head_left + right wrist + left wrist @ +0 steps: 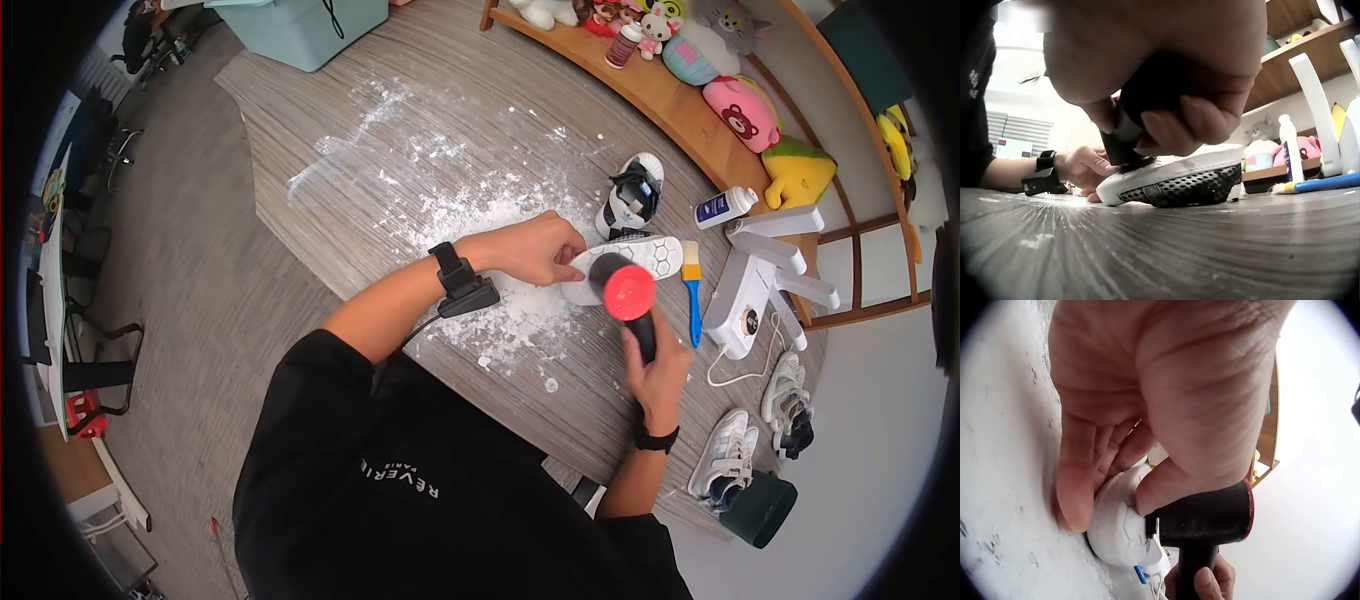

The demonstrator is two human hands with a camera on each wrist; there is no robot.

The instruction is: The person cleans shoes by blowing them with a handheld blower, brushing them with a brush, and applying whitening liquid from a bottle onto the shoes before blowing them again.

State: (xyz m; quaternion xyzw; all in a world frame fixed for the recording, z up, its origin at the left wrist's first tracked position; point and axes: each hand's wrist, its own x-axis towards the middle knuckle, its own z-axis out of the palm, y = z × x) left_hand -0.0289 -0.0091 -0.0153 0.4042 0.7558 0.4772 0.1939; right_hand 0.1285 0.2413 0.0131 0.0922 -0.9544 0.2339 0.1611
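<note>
A sneaker (662, 256) lies sole up on the table, its white sole patterned with hexagons. In the right wrist view its black mesh upper (1191, 187) faces the tabletop. My left hand (535, 250) grips one end of it, with the thumb on the sole and fingers along the side in the left wrist view. My right hand (660, 380) holds a black hair dryer (630, 292) by the handle, its red rear end facing up. The dryer's nozzle points down at the sole, close to my left thumb. Fingers wrap the handle in the right wrist view.
White powder (480, 215) is spread over the table. Beyond the gripped sneaker stands its upright match (632, 195). To the right are a blue-handled brush (692, 300), a white bottle (725, 207) and a white device with arms (745, 300). Plush toys (740, 110) line the wooden shelf.
</note>
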